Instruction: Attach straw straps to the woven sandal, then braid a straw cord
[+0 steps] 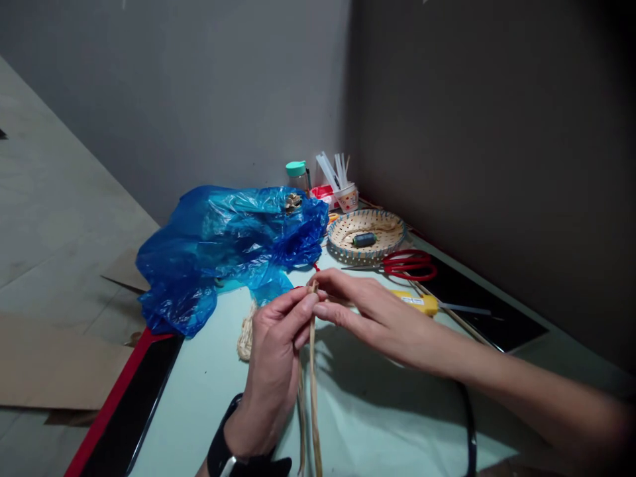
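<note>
My left hand [278,348] is closed, thumb and fingers pinching tan plant-fibre strands [313,397] near their folded top end. Two lengths of them hang down from the grip toward the front of the table. From the right, my right hand [380,315] reaches in, its thumb and fingertips closed at the same end, beside the left thumb. A bit of red shows behind the fingertips; what it is I cannot make out. Partly behind my left wrist lies a pale braided fibre bundle [245,339]. A yellow glue gun [422,303] lies beyond my right forearm, partly covered.
A crumpled blue plastic bag [223,238] spreads over the back left. Red-handled scissors [410,265] lie near a round woven tray [338,250] with a dark thread spool [364,240]. Behind stand a teal-lidded jar [297,169] and a cup [348,199] of glue sticks. Walls border the back and right.
</note>
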Demonstrator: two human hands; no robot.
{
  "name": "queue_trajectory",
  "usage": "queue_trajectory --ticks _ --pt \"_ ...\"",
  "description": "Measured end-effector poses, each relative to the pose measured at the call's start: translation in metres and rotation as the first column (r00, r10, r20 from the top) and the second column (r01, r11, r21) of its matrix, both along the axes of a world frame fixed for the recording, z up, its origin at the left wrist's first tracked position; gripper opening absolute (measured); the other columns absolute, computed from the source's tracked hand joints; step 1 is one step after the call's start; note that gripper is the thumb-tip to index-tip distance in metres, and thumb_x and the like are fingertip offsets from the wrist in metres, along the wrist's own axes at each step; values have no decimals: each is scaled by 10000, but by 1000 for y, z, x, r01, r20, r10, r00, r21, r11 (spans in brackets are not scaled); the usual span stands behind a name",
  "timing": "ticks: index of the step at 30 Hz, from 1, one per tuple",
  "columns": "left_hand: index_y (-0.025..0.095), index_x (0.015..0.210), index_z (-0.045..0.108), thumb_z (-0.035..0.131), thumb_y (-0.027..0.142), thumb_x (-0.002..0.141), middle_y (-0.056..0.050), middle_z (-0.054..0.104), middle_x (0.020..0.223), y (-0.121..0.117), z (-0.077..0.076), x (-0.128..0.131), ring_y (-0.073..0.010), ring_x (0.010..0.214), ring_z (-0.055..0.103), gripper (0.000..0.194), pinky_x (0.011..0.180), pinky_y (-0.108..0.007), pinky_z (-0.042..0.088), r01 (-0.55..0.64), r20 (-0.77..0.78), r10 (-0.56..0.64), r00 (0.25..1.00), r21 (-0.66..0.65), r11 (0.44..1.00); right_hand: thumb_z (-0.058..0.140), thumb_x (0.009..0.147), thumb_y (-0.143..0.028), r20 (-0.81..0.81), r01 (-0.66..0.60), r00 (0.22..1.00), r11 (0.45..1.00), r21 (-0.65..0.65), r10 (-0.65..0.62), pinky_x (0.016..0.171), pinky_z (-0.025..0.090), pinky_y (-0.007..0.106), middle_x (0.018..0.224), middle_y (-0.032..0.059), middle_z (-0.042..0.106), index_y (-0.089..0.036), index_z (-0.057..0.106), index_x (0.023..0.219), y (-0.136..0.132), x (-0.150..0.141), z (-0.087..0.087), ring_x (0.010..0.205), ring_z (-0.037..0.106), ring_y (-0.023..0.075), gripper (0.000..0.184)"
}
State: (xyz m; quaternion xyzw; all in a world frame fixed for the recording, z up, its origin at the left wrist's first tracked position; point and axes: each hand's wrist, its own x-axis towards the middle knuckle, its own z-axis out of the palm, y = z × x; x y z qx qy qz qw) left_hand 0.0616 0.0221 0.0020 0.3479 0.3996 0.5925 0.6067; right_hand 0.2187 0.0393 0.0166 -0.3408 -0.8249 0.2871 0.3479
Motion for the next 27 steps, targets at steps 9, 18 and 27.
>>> queue_trajectory --ticks 9,18,27 --pt "154 813 774 786 260 732 -1 597 737 1 -4 -3 -22 527 377 134 448 -122 300 -46 -198 59 978 74 996 469 1021 -290 -55 -70 996 997 -15 70 743 372 251 929 2 616 -196 581 1003 7 -3 -6 834 553 139 147" --pt "164 951 728 663 237 862 8 524 842 -1 -5 0 -14 525 379 133 465 -155 328 31 -222 7 975 169 985 515 992 -239 -167 -47 985 996 -80 33 606 368 204 719 -64 574 -190 579 970 16 0 -13 650 517 88 83" --pt "189 912 617 678 242 820 40 591 697 -5 2 -1 -79 522 534 122 468 -176 457 -55 -486 168 857 238 970 579 926 -187 -109 88 990 996 -10 -88 535 297 205 625 -76 506 -171 573 743 10 -3 -10 569 429 71 183"
